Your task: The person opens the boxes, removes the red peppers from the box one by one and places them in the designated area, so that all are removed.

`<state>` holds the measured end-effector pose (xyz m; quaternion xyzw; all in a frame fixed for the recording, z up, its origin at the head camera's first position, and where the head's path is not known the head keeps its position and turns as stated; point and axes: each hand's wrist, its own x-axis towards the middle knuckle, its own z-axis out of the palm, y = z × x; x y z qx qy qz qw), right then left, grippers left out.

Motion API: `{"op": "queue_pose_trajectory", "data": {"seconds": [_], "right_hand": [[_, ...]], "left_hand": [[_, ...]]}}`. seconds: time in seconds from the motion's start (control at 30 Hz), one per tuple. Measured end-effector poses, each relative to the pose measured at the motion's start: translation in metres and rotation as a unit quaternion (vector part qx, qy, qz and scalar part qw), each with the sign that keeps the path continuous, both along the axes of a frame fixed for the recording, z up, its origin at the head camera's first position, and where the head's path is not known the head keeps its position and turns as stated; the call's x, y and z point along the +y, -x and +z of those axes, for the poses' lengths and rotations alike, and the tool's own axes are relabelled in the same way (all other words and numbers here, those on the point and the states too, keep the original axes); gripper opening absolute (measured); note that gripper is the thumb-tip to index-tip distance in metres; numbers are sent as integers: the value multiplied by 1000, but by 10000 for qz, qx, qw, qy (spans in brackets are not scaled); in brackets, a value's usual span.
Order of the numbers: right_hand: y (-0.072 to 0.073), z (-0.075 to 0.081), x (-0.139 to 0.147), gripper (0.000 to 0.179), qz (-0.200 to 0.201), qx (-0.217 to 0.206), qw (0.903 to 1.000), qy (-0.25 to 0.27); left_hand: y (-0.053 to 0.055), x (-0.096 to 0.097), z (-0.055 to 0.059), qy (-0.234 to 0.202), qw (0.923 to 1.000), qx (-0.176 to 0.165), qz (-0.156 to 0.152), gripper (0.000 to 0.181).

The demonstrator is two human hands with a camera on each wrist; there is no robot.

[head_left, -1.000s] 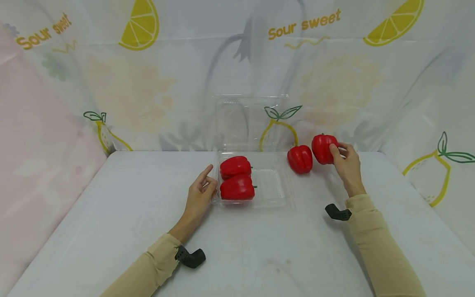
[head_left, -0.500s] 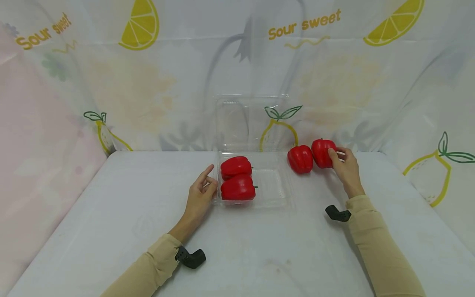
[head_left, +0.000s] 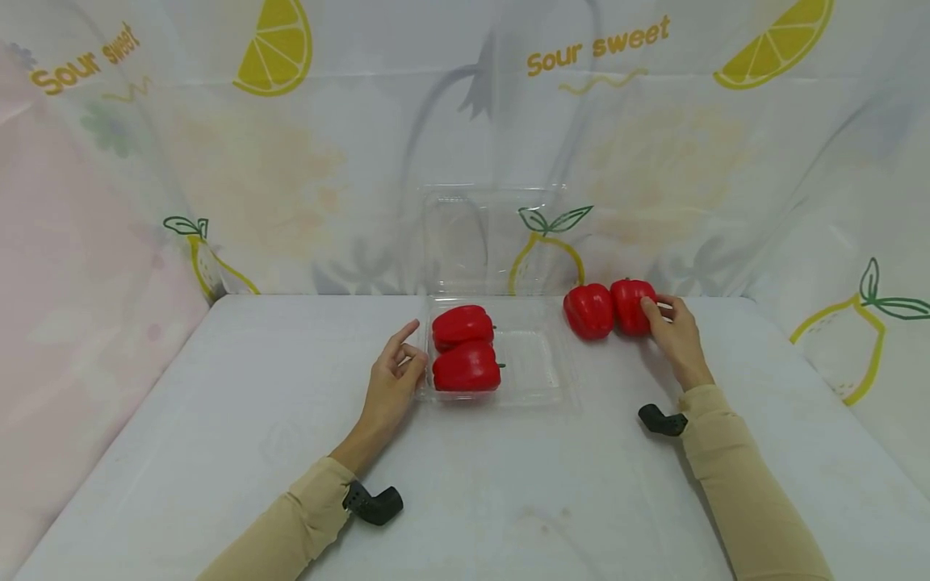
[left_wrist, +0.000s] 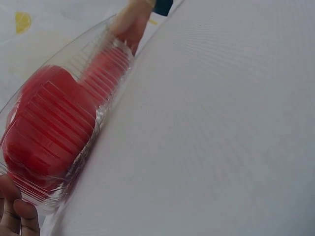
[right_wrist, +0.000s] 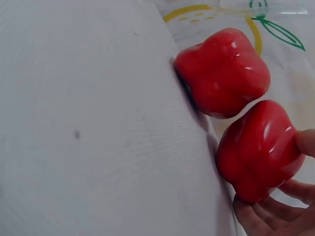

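My right hand [head_left: 678, 335] grips a red bell pepper [head_left: 630, 308] from its right side, thumb in front. In the right wrist view this pepper [right_wrist: 261, 152] is low, by the table surface, close beside a second red bell pepper [right_wrist: 224, 73]. On the left, a clear plastic clamshell container [head_left: 530, 363] stands with its lid [head_left: 465, 242] raised. Two red bell peppers lie inside it on their sides, one behind [head_left: 462, 328] and one in front [head_left: 467, 368]. My left hand [head_left: 392, 383] is at the container's left edge, fingers loosely bent and index finger extended; the fingertips appear to touch the wall.
A white cloth covers the table [head_left: 479, 484]. Behind it hangs a backdrop curtain [head_left: 349, 161] printed with lemons, close to the raised lid and the loose peppers. Black wrist devices [head_left: 374, 503] are on both sleeves.
My right hand has lowered its pepper a little, down toward the table beside the other loose pepper. The left hand and the container have stayed in place.
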<state>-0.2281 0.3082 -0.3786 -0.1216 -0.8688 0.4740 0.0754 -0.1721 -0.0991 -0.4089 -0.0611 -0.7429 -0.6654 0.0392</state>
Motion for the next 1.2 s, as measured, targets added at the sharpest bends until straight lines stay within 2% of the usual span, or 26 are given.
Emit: {"op": "queue_pose_trajectory", "data": {"seconds": [0.23,0.37,0.67,1.2], "right_hand": [[2,-4,2,79,142,-295,9994,-72],[2,-7,4,77,211,-198,9996,-52],[-2,-11,6,74,397,138,9988,-245],[-2,-21,6,69,316,369,9985,-246]], "left_hand": [[2,-1,2,-93,9996,-253,-59,52],[2,-1,3,-88,9996,-248,-58,52],[2,-1,0,-256,9995,147,-129,51],[3,-1,-1,-191,9997,98,-105,51]]}}
